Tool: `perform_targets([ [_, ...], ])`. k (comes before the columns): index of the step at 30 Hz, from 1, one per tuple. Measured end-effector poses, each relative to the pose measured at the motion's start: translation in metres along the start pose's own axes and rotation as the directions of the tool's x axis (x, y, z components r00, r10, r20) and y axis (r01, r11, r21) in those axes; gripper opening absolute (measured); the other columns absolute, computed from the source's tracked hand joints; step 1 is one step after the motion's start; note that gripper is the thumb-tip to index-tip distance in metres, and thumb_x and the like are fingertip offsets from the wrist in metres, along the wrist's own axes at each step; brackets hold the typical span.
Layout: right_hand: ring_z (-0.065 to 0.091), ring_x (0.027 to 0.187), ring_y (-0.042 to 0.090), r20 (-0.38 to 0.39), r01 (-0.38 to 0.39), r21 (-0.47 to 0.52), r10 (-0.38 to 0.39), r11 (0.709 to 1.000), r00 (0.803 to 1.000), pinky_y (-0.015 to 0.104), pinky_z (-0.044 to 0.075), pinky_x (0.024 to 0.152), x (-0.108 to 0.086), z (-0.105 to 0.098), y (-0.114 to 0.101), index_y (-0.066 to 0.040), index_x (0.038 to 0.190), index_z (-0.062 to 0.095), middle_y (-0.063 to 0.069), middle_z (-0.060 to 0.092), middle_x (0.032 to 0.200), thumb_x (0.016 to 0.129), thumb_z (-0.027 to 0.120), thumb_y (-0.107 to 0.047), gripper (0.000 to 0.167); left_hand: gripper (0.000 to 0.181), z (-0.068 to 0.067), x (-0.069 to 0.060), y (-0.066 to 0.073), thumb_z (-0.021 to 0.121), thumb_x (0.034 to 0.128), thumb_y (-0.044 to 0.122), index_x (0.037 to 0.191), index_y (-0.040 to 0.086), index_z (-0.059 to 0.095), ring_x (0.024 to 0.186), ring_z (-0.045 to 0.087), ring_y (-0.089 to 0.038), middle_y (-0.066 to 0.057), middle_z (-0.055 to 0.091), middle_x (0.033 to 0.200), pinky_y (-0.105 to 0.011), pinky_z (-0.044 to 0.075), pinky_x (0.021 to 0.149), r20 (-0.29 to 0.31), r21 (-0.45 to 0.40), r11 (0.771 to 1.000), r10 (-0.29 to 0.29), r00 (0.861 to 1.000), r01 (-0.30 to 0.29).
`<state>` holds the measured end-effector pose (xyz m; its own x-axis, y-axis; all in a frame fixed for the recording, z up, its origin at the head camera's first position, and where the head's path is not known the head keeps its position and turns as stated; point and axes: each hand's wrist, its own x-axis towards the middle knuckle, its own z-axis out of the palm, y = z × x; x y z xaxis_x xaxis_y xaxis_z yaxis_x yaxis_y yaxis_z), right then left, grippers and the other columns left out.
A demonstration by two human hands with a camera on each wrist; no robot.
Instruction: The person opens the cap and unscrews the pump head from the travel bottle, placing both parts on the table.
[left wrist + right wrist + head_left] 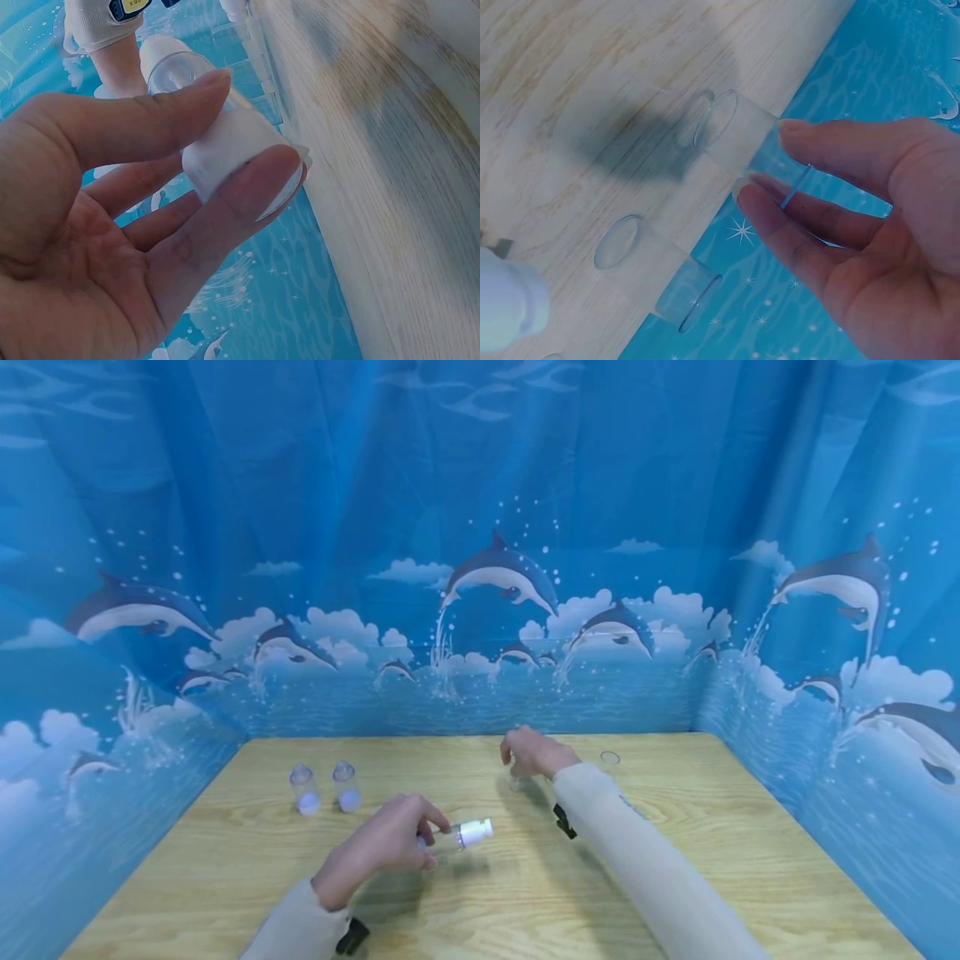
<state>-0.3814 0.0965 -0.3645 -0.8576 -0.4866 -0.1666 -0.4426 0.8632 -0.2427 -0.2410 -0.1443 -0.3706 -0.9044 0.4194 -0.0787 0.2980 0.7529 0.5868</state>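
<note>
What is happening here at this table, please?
A person's left hand holds a transparent cylindrical bottle with white ends, tilted above the pale wood-grained table. The right hand pinches a clear, colourless cylinder; whether it touches the table, I cannot tell. A second clear cylinder stands nearby, and two upright transparent containers with white bottoms stand on the left.

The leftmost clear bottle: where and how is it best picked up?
Probably pinch the leftmost bottle round its upper wall, coming from the left, thumb near side, fingers far side. It stands upright, with bare table on its left and the second bottle close on its right.
</note>
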Motion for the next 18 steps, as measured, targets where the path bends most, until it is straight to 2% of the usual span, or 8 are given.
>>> perform_targets([
  [9, 0.064, 0.121, 0.030, 0.019, -0.015, -0.006, 0.015, 1.000, 1.000, 0.046, 0.058, 0.098, 0.0020, 0.0017, 0.0000, -0.005, 0.121, 0.072, 0.012, 0.069, 0.131, 0.093, 0.071, -0.002, 0.029, 0.045, 0.0001, -0.0007, -0.0018, 0.087, 0.0696, -0.005, 0.112, 0.006, 0.078, 0.086, 0.071, -0.024, -0.013, 0.078, 0.097, -0.041, 0.062, 0.073, -0.002, -0.002, 1.000, 0.023, 1.000, -0.023],
  [18, 0.060, 0.127, 0.030, 0.016, -0.025, 0.003, 0.025, 1.000, 1.000, 0.046, 0.057, 0.099, 0.0074, 0.0056, 0.0007, -0.009, 0.122, 0.072, 0.010, 0.066, 0.135, 0.096, 0.069, -0.005, 0.027, 0.045, -0.0003, 0.0008, -0.0029, 0.088, 0.0708, -0.004, 0.113, 0.007, 0.078, 0.086, 0.071, -0.022, -0.011, 0.078, 0.099, -0.040, 0.062, 0.072, 0.012, -0.004, 1.000, 0.015, 1.000, -0.015],
])
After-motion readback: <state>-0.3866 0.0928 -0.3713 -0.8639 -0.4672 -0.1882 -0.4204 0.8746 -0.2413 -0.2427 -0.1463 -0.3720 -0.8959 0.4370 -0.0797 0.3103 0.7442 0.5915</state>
